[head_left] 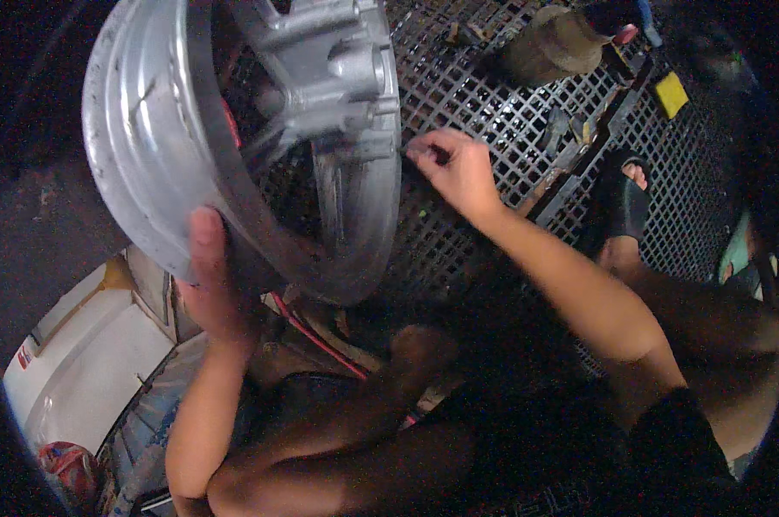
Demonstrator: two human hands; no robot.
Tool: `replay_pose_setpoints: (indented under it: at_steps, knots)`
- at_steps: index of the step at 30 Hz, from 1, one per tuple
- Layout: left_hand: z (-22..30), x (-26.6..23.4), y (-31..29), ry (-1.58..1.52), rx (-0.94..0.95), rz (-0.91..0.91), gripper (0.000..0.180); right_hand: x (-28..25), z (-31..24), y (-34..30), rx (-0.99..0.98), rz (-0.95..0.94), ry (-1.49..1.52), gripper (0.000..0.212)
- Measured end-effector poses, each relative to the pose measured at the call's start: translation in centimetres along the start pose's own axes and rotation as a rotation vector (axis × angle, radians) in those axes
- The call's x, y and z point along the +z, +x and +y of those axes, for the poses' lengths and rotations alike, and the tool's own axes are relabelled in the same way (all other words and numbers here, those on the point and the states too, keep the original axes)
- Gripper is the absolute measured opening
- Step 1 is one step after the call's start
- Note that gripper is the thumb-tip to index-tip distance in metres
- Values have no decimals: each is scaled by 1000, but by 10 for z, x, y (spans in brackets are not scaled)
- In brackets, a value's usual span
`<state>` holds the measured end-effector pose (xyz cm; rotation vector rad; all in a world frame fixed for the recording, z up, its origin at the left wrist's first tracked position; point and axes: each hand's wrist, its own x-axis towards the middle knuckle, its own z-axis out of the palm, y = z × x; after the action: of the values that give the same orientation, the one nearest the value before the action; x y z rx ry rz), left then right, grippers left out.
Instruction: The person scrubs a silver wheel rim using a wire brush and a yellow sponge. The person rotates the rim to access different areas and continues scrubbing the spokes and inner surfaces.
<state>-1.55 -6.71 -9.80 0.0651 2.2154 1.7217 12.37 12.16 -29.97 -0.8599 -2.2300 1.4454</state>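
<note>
A silver alloy wheel rim (140, 129) with thick cast spokes is tilted up at the upper left, without a tyre. My left hand (219, 280) grips its lower left edge, thumb laid on the outer face and the other fingers mostly out of sight. Just off the right edge of the rim, my right hand (458, 168) has its fingers curled and pinched together. Whether anything small sits between those fingertips cannot be seen, nor whether they touch the metal.
A dark grid floor (458, 95) spreads beneath. At the upper right are a brownish bucket-like container (562, 47) and a yellow block (670, 95). My sandalled foot (629, 194) rests on the right. A red hose or cable (316, 336) runs below the rim, near a white box (105, 370).
</note>
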Motion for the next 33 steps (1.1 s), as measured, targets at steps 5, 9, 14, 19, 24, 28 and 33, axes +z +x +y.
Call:
replay_pose_setpoints:
  at_steps: [5, 9, 14, 19, 24, 28, 33]
  knots:
    - [8, 5, 4, 97, 40, 30, 60, 16, -13, 6, -339, -34, 70, 14]
    - [20, 13, 19, 187, 134, 21, 54, 16, -26, 15, -48, -9, 145, 17]
    - [32, 21, 32, 364, 301, -63, 51, 27, -29, 27, 159, -85, 268, 26]
    - [40, 22, 44, 554, 478, -119, 49, 31, -32, 30, 93, -101, 140, 27]
    - [47, 28, 53, 756, 685, -167, 47, 50, -34, 50, -44, 156, 62, 17]
    - [48, 24, 53, 968, 878, -179, 47, 51, -32, 45, -37, 61, 86, 12]
    - [57, 27, 65, 1267, 1116, -187, 47, 47, -36, 54, 20, 119, 73, 21]
